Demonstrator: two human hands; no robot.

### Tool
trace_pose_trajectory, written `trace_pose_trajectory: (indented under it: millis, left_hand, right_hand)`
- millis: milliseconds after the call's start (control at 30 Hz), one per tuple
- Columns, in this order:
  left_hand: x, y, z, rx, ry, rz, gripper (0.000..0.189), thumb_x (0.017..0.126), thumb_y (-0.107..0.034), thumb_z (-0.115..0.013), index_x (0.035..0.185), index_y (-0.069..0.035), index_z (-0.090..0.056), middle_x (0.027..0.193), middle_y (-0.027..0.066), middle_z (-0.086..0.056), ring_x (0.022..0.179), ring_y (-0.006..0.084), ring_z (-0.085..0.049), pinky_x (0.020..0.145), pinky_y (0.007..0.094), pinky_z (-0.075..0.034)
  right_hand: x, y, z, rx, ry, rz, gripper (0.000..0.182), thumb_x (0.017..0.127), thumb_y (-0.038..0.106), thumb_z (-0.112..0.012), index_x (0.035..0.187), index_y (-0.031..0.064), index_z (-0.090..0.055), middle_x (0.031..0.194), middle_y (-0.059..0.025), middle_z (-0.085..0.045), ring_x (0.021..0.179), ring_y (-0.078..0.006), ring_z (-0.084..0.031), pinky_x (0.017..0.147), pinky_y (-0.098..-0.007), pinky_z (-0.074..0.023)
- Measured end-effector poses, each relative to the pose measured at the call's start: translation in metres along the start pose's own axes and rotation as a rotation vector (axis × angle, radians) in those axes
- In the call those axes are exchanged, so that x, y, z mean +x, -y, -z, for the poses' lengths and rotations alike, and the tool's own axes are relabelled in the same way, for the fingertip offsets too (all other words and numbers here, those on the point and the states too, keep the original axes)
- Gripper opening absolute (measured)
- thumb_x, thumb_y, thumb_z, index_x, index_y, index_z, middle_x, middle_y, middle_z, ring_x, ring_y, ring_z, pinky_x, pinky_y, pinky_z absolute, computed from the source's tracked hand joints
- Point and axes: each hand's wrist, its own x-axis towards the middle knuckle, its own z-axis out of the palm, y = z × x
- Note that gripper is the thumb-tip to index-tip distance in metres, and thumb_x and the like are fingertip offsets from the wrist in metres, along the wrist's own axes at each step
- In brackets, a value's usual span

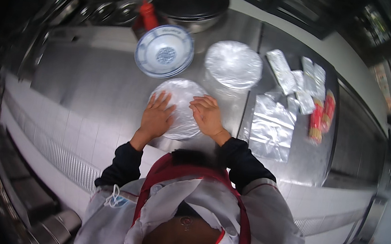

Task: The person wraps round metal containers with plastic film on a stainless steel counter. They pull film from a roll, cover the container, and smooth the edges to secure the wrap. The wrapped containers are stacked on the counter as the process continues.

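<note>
A round dish wrapped in clear plastic film [180, 120] lies on the steel counter in front of me. My left hand [157, 116] rests flat on its left side, fingers spread over the film. At the dish's right edge is my right hand [208, 115], its fingers bent and close together; whether they pinch the film cannot be made out. Just beyond the dish sits a short stack of blue-and-white patterned bowls [167, 54]. A second round dish under plastic film [233, 64] stands farther back to the right. The film hides what both dishes contain.
Flat clear plastic bags [272, 127] lie to the right, with several small clear-wrapped packets [281, 72] behind them. Two red-wrapped bundles [316, 120] lie farther right. At the back are a large metal basin [193, 3] and a red bottle [148, 15]. The steel counter [84, 75] extends left.
</note>
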Motion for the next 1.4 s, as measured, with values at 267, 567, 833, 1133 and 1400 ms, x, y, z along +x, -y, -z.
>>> trace_pose_trajectory:
  millis: [267, 567, 833, 1133, 1400]
  left_hand:
    - [-0.006, -0.016, 0.012, -0.202, -0.149, 0.056, 0.032, 0.084, -0.017, -0.059, 0.114, -0.008, -0.066, 0.140, 0.0166, -0.045, 0.138, 0.0378, -0.028, 0.114, 0.0506, -0.018]
    - [0.009, -0.107, 0.016, -0.424, -0.157, -0.158, 0.033, 0.082, -0.015, -0.059, 0.113, -0.007, -0.065, 0.139, 0.0158, -0.046, 0.137, 0.0399, -0.029, 0.113, 0.0540, -0.018]
    - [0.063, -0.164, -0.017, -0.580, 0.026, -0.475, 0.033, 0.085, -0.017, -0.061, 0.117, -0.008, -0.063, 0.134, 0.0135, -0.051, 0.135, 0.0348, -0.034, 0.114, 0.0475, -0.022]
    - [0.192, -0.248, -0.089, -0.244, 0.377, -0.727, 0.049, 0.085, -0.023, -0.059, 0.129, -0.005, -0.051, 0.139, 0.0147, -0.045, 0.135, 0.0327, -0.034, 0.114, 0.0433, -0.022]
    - [0.203, -0.259, -0.177, -0.190, 0.270, -0.804, 0.058, 0.097, -0.044, -0.038, 0.143, -0.008, -0.034, 0.148, 0.0135, -0.034, 0.138, 0.0282, -0.029, 0.116, 0.0475, -0.012]
  right_hand:
    - [-0.103, -0.048, 0.109, -0.347, -0.252, -0.300, 0.059, 0.080, 0.025, -0.068, 0.130, 0.0035, -0.047, 0.127, -0.0169, -0.050, 0.121, -0.0367, -0.044, 0.101, -0.0459, -0.0331]
    - [-0.203, -0.085, 0.148, -0.373, -0.141, -0.568, 0.017, 0.078, 0.009, -0.066, 0.093, 0.0023, -0.060, 0.092, -0.0144, -0.061, 0.091, -0.0330, -0.057, 0.078, -0.0408, -0.0461]
    - [-0.169, -0.074, 0.152, -0.138, -0.873, -0.765, 0.011, 0.096, 0.012, -0.049, 0.093, 0.0016, -0.049, 0.075, -0.0140, -0.054, 0.067, -0.0218, -0.054, 0.062, -0.0333, -0.0424]
    - [-0.148, -0.088, 0.120, 0.051, -0.983, -0.799, 0.016, 0.097, 0.018, -0.048, 0.091, 0.0023, -0.050, 0.071, -0.0069, -0.053, 0.065, -0.0137, -0.049, 0.061, -0.0303, -0.0427]
    - [-0.101, 0.061, 0.118, 0.848, -0.509, -0.704, 0.011, 0.092, 0.011, -0.054, 0.101, 0.0043, -0.051, 0.081, -0.0019, -0.056, 0.070, -0.0190, -0.053, 0.068, -0.0293, -0.0435]
